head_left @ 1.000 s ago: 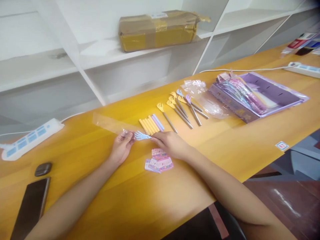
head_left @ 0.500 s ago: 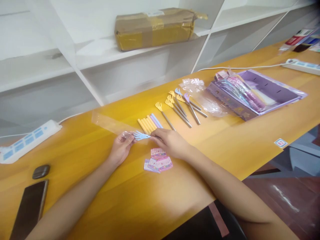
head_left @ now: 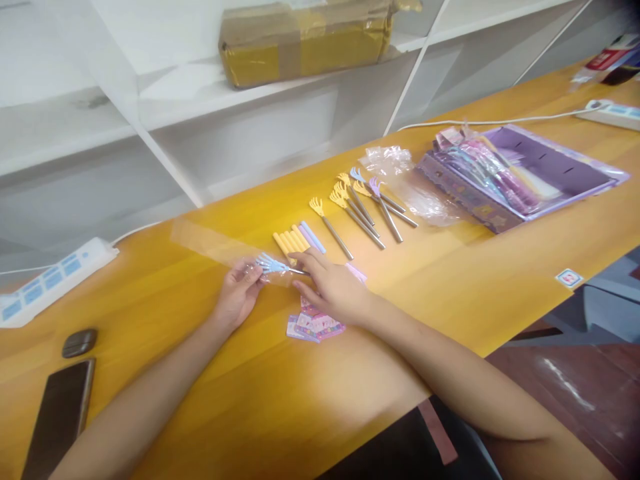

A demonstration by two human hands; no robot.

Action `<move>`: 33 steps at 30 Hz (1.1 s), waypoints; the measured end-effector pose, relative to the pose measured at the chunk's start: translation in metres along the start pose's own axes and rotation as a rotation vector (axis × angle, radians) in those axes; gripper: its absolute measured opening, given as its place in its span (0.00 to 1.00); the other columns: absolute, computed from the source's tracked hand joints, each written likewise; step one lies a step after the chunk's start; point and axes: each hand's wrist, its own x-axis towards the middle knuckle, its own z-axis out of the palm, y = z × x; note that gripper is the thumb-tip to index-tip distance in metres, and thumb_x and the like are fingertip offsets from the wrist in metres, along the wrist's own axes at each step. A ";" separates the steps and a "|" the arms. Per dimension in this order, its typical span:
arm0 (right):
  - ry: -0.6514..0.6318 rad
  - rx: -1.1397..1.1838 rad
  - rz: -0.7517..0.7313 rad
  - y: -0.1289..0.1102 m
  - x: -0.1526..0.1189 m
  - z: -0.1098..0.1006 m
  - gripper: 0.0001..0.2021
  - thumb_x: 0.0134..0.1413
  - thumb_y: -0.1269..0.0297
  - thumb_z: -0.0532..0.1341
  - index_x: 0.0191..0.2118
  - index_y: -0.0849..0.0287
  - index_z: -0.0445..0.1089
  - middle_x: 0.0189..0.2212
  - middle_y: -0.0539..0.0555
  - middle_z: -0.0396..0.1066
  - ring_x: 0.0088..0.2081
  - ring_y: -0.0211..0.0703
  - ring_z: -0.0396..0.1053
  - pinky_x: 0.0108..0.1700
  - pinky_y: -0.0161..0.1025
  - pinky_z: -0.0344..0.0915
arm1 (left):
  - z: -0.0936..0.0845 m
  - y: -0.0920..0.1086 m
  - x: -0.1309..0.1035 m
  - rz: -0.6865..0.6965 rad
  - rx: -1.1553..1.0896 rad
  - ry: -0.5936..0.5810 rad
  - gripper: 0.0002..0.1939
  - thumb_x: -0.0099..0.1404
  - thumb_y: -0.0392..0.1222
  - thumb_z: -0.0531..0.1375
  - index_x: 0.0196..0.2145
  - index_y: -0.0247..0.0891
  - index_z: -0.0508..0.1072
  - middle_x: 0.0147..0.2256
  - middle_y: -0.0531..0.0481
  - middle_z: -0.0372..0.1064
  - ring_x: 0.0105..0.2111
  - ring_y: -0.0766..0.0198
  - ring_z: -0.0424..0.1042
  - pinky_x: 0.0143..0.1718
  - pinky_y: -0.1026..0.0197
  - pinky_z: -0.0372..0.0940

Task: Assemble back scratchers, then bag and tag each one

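My left hand (head_left: 241,293) pinches a clear plastic bag (head_left: 213,243) around the head of a blue hand-shaped scratcher (head_left: 273,265). My right hand (head_left: 327,283) is beside the scratcher's metal rod, thumb and fingers apart; whether it touches the rod is unclear. Pink and purple cards (head_left: 320,325) lie partly under my right hand, and another pink card (head_left: 356,271) shows behind it. Yellow and purple tubes (head_left: 290,241) lie just beyond. Several scratchers with metal rods (head_left: 337,238) and yellow, blue or purple heads rest farther back.
Crumpled clear bags (head_left: 387,161) lie beside a purple box (head_left: 560,160) of wrapped items. Power strips (head_left: 55,283) lie at left and far right. A phone (head_left: 60,417) and a dark case (head_left: 79,343) are near left. A taped parcel (head_left: 305,43) sits on the shelf.
My right hand has opened its fingers from the rod. The blue scratcher sits slightly farther left with the bag around its head. A pink card now shows behind my right hand. The view has shifted slightly.
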 end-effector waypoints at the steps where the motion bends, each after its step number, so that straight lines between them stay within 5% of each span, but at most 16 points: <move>1: -0.001 -0.013 0.026 0.001 0.000 -0.002 0.23 0.73 0.57 0.54 0.67 0.58 0.57 0.56 0.61 0.70 0.43 0.47 0.74 0.40 0.40 0.65 | -0.001 0.000 0.001 0.004 -0.028 0.006 0.14 0.53 0.37 0.78 0.34 0.36 0.79 0.32 0.53 0.76 0.28 0.73 0.71 0.34 0.68 0.68; 5: -0.057 -0.113 0.149 0.006 0.003 -0.012 0.14 0.74 0.54 0.53 0.48 0.57 0.71 0.37 0.56 0.75 0.34 0.43 0.70 0.33 0.38 0.54 | -0.004 0.002 0.005 0.002 -0.137 0.030 0.10 0.58 0.36 0.75 0.33 0.38 0.77 0.30 0.55 0.73 0.29 0.73 0.70 0.35 0.67 0.68; 8: -0.046 -0.122 0.130 0.009 0.003 -0.017 0.17 0.75 0.53 0.52 0.38 0.58 0.70 0.32 0.54 0.73 0.31 0.40 0.67 0.32 0.38 0.50 | -0.005 0.003 0.005 -0.022 -0.136 0.021 0.09 0.58 0.38 0.74 0.32 0.38 0.77 0.29 0.55 0.72 0.29 0.71 0.70 0.35 0.66 0.68; 18: -0.089 0.065 0.022 0.005 0.002 0.000 0.16 0.76 0.55 0.53 0.43 0.59 0.73 0.36 0.55 0.75 0.37 0.42 0.71 0.37 0.37 0.56 | 0.002 -0.003 -0.004 -0.016 0.129 -0.009 0.15 0.49 0.39 0.79 0.32 0.35 0.80 0.30 0.51 0.77 0.27 0.69 0.73 0.33 0.64 0.70; 28: 0.003 0.002 0.156 0.006 0.002 -0.021 0.17 0.75 0.55 0.53 0.37 0.58 0.69 0.32 0.53 0.73 0.30 0.39 0.66 0.32 0.38 0.51 | -0.001 0.007 0.007 -0.049 -0.150 0.064 0.09 0.59 0.40 0.74 0.31 0.38 0.77 0.26 0.55 0.70 0.28 0.71 0.69 0.34 0.66 0.68; 33: -0.007 0.028 0.085 0.006 0.002 -0.018 0.19 0.77 0.53 0.48 0.38 0.58 0.69 0.33 0.53 0.73 0.33 0.40 0.67 0.34 0.37 0.51 | 0.000 0.002 0.001 -0.006 0.001 -0.007 0.10 0.58 0.41 0.75 0.33 0.37 0.80 0.30 0.52 0.73 0.28 0.69 0.70 0.32 0.64 0.68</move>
